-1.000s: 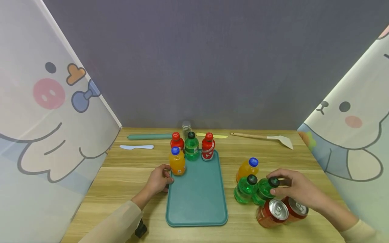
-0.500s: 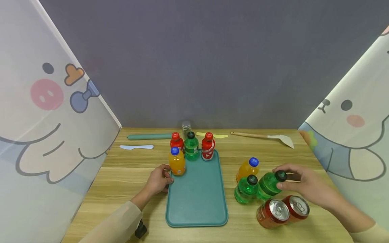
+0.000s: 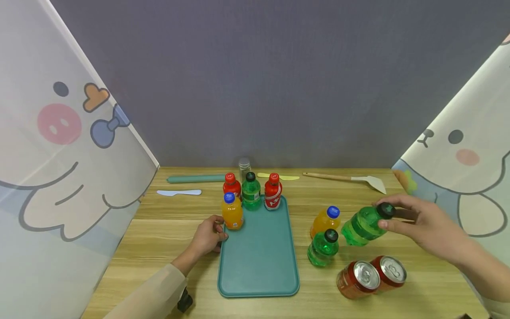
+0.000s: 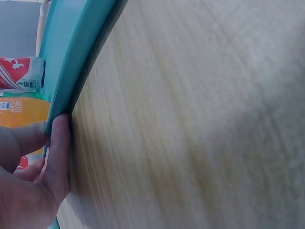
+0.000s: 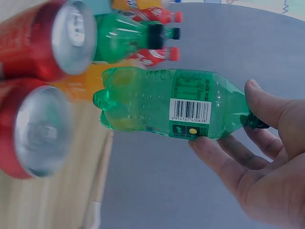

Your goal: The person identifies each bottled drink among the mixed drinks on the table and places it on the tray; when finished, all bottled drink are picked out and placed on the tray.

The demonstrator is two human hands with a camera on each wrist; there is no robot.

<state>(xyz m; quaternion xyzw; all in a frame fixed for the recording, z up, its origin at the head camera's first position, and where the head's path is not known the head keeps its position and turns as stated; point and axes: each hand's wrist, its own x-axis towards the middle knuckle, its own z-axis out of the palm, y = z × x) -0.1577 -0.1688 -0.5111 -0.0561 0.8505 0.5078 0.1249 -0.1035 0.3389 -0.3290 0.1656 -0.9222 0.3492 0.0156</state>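
My right hand [image 3: 430,226] grips a green soda bottle [image 3: 364,226] near its black cap. The bottle is tilted, its base pointing left, and hangs above the table. In the right wrist view the bottle [image 5: 162,102] shows a barcode label, with thumb and fingers around its neck end. My left hand [image 3: 209,235] pinches the left rim of a teal tray [image 3: 259,266]; in the left wrist view the thumb and a finger lie on either side of the tray edge [image 4: 71,62]. On the tray's far end stand an orange juice bottle [image 3: 233,215], another green bottle [image 3: 251,194] and red bottles [image 3: 272,195].
Right of the tray stand an orange bottle [image 3: 324,223], a green bottle [image 3: 322,250] and two red cans [image 3: 354,281]. Along the back lie a green rod [image 3: 195,179], a blue knife [image 3: 179,192], a yellow knife [image 3: 279,177] and a spatula [image 3: 338,178], beside a glass jar [image 3: 244,168].
My right hand has lifted the green soda bottle from beside the other bottles and cans, carrying it up and right while it tilted. The left hand stays at the tray's rim.
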